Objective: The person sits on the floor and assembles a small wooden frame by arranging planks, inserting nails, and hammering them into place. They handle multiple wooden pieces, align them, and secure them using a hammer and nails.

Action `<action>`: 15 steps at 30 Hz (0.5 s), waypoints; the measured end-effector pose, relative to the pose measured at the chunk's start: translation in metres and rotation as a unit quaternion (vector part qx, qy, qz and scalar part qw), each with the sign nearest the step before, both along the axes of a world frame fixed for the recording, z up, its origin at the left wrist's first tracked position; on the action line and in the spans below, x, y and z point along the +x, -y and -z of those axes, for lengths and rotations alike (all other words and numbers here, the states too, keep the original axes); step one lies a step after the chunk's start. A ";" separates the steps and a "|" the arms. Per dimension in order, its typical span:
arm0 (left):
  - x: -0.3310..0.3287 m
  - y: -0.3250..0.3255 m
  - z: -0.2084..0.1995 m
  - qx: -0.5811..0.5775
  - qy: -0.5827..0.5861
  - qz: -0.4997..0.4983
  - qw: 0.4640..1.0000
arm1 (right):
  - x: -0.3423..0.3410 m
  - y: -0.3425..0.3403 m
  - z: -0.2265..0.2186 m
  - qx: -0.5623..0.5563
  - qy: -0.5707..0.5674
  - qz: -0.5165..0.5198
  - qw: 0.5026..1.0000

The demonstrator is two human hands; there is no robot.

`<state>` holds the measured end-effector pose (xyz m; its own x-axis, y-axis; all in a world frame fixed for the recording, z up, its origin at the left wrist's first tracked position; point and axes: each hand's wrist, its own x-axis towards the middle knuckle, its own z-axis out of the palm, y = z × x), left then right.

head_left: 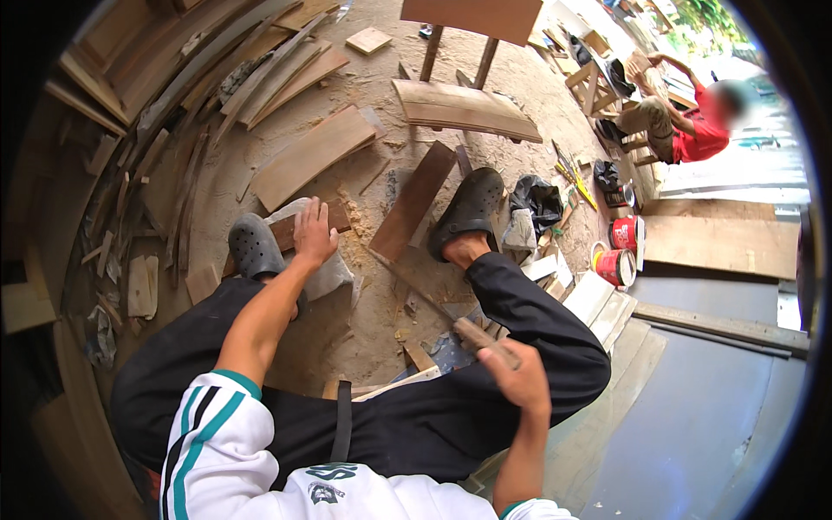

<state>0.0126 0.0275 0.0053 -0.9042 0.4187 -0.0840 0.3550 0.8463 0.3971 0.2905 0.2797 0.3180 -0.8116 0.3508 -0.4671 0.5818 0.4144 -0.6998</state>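
My left hand (315, 234) lies with fingers stretched out over a short reddish-brown wood piece (339, 217). Under that piece is a pale grey block (329, 276), next to the grey clog (255, 244) on my left foot. My right hand (518, 374) is wrapped round the thick wooden handle of a long, narrow-bladed tool (474, 333), above my right thigh. Its thin blade slants up and away to the left, over the floor; whether it is a chisel or a file I cannot tell. A dark brown board (414, 201) lies beyond the blade's tip.
Planks (312, 156) and offcuts are heaped at the left and ahead. A small wooden stand (468, 108) is at the far middle. Red cans (615, 264), a black plastic bag (537, 199) and a yellow-edged tool (575, 178) lie right. Another person (706, 121) sits far right.
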 end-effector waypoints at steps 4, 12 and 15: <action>0.037 -0.044 -0.006 0.064 0.112 -0.067 0.989 | 0.016 -0.042 0.003 -0.088 -0.025 0.137 0.986; 0.114 -0.118 0.028 0.376 0.520 -0.289 0.710 | 0.002 -0.033 0.057 -0.006 -0.112 0.198 0.974; 0.121 -0.134 0.027 0.391 0.507 -0.335 0.692 | 0.006 -0.032 0.061 -0.009 -0.110 0.199 0.974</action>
